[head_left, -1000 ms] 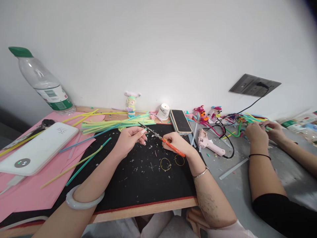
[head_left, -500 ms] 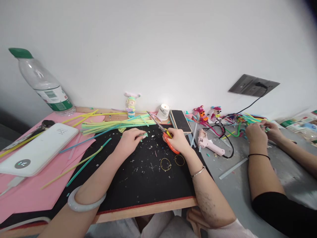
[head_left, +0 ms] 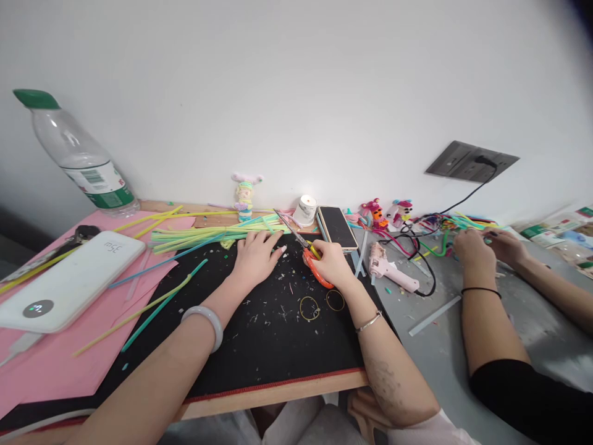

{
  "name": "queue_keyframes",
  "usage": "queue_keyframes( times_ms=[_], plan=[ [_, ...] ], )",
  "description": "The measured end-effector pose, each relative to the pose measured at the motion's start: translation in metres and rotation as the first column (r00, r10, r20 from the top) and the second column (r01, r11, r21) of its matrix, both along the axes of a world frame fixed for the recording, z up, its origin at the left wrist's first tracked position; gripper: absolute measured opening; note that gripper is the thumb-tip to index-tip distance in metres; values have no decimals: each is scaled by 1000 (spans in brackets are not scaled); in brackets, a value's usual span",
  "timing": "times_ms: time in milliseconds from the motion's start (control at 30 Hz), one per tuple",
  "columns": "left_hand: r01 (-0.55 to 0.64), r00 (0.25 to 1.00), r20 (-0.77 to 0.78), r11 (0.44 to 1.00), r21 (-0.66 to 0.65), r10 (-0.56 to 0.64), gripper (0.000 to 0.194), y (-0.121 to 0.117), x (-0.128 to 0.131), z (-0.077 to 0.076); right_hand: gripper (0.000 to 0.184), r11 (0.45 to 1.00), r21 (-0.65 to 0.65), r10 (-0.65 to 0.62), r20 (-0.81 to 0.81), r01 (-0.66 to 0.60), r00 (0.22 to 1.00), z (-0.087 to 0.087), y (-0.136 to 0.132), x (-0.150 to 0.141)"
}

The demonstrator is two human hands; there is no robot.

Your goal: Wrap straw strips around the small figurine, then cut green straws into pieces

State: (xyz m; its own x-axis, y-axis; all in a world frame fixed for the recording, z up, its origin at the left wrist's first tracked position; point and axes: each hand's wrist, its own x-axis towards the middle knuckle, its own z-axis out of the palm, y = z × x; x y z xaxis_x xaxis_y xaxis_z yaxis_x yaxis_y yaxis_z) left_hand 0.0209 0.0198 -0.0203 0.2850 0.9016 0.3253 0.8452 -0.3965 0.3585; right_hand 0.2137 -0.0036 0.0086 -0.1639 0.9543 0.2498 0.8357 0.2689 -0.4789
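My left hand [head_left: 257, 255] reaches to the near edge of a bundle of pale green and yellow pipe cleaners [head_left: 194, 237]. Its fingers are spread, with the tips over the bundle's right end, and I see nothing held in it. In my right hand [head_left: 332, 262] is a pair of scissors [head_left: 316, 267] with orange and yellow handles, their blades pointing up and left. A small doll figure [head_left: 244, 201] of fuzzy pipe cleaner stands behind the bundle. Two thin yellow rings [head_left: 309, 308] and scattered scraps lie on the black mat [head_left: 278, 349] below my hands.
A white power bank [head_left: 76, 281] rests on pink paper [head_left: 55, 371] at left, near a plastic bottle [head_left: 95, 154]. Behind my right hand are a phone [head_left: 337, 227] and a white cup [head_left: 306, 211]. A pink glue gun [head_left: 393, 272] lies right, before a co-worker's hands [head_left: 477, 247].
My left hand has moved forward to the pipe cleaner bundle and its fingers have spread; the small green piece it pinched no longer shows. My right hand stays in place with the scissors.
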Motion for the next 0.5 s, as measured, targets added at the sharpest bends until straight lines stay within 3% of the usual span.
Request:
queue_keyframes(
  times_ms=[300, 500],
  plan=[
    [-34, 999, -7, 997, -64, 34, 35, 3, 0, 1, 25, 1000, -3, -9, -6, 9, 1000, -2, 0, -1],
    [-39, 999, -25, 999, -30, 38, 35, 4, 0, -4, 28, 1000, 16, -3, -15, 3, 1000, -4, 1, 0]
  ],
)
